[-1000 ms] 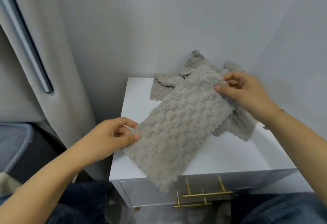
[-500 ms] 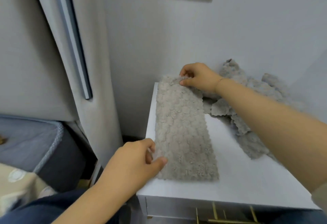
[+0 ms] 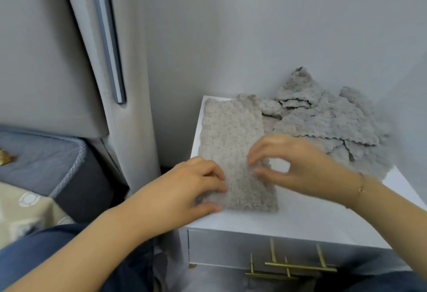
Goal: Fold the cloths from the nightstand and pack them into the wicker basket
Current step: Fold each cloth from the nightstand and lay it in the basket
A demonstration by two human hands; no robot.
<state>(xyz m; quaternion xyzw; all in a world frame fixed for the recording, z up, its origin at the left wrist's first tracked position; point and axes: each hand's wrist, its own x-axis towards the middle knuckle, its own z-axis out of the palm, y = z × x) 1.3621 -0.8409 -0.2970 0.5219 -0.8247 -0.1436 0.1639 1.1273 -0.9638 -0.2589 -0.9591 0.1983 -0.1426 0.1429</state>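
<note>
The cloth [image 3: 231,144] lies flat as a long strip along the left side of the nightstand [image 3: 300,220]. The left hand [image 3: 184,190] pinches its near left corner with curled fingers. The right hand [image 3: 293,164] pinches the strip's right edge at mid-length. The pile [image 3: 323,116] of unfolded cloths touches the strip's far right edge. No basket is in view.

Risk: uneven lifting skews the next fold. The far end may catch on the pile. The near left corner sits at the nightstand's edge and could slide off.
</note>
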